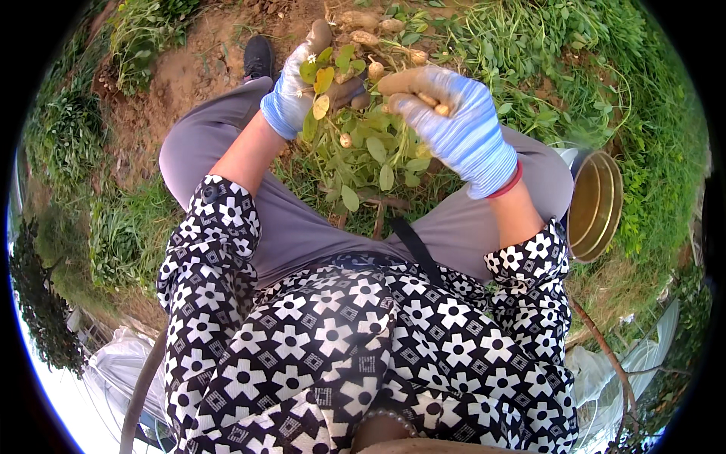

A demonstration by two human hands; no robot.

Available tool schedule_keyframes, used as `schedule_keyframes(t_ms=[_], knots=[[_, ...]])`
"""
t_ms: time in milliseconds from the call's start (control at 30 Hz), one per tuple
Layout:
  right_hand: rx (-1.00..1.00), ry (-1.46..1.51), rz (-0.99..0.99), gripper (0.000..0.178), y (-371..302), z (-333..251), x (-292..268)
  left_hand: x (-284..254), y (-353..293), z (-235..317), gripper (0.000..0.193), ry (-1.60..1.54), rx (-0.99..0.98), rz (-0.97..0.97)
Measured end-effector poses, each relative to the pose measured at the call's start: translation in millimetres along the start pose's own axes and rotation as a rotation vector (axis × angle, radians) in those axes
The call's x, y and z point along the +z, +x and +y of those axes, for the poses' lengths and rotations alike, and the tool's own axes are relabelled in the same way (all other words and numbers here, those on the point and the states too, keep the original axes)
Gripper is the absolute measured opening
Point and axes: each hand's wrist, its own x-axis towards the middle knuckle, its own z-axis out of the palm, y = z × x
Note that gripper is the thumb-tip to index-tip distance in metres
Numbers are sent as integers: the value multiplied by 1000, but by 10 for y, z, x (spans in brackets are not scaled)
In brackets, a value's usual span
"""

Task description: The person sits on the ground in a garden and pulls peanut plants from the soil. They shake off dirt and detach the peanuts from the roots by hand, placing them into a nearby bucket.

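My left hand, in a soiled blue-and-white work glove, is closed round a peanut plant, its thumb pointing up and away. Green and yellowing leaves hang below that hand, between my knees. Several pale peanut pods dangle from the roots on the plant's far side, and a single pod shows among the leaves. My right hand, gloved alike, is curled at the right edge of the plant, its fingertips close to the hanging pods. Loose peanuts show between its bent fingers and thumb; the palm is mostly hidden.
A round metal bucket with a brassy inside stands by my right knee. Pulled green plants lie at the far right, bare brown soil at the far left. My dark shoe is beyond my left knee. White plastic sheeting is behind me.
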Motion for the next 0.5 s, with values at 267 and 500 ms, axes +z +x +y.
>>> schedule_keyframes(t_ms=[267, 500], knots=[[-240, -574, 195, 22, -98, 13, 507, 228, -12, -69, 61, 276, 105, 647], [41, -588, 225, 30, 190, 196, 492, -73, -42, -65, 52, -113, 1, 366]])
